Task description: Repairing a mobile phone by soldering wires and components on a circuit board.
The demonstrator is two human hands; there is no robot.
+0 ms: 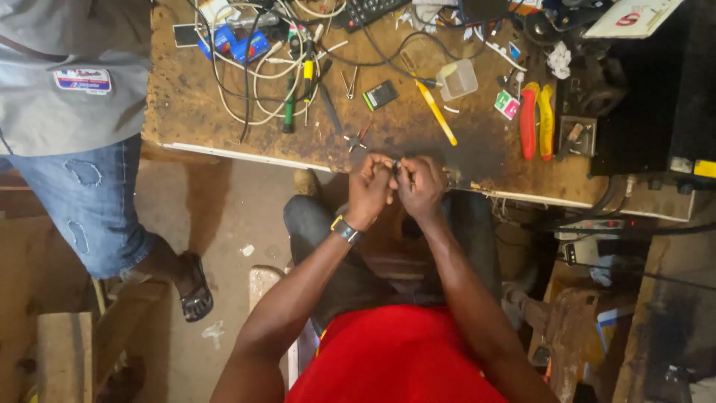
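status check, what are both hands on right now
Left hand and right hand pinched together on a small dark part, too small to identify. At workbench edge. Yellow screwdriver just beyond, not touched.

Both forearms extend forward and converge at the bench edge (313,160). Left hand (369,188) and right hand (421,186) are curled with knuckles up, fingertips pinched together and touching between them. The left wrist bears a watch (344,228).
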